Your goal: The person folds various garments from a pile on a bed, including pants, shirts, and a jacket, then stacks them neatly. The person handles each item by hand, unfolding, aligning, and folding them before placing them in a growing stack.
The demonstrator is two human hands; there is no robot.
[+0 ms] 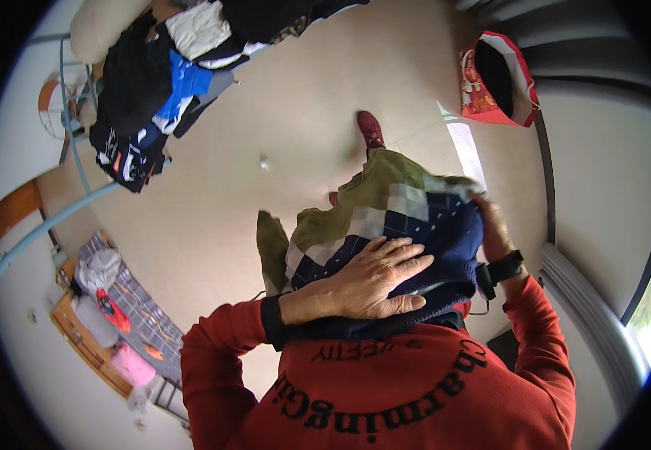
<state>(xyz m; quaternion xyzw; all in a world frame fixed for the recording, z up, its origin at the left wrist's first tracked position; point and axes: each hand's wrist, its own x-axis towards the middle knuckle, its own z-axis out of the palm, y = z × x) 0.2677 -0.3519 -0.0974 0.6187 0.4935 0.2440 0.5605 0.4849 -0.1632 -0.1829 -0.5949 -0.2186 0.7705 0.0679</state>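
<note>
Before my red sweatshirt hangs a knitted argyle sweater in olive green, grey and navy, with a ribbed navy edge near my waist. My left hand lies flat across its navy part, back of the hand up and fingers slightly apart. At the garment's right side, my right hand holds the edge, its fingertips blurred and partly hidden by the cloth. A black watch is on that wrist. One olive sleeve hangs down at the left.
Clothes are heaped on a light-blue metal frame at upper left. A red paper bag stands by the grey curtain. A bed with checked bedding is at lower left. A small pale object lies on the floor.
</note>
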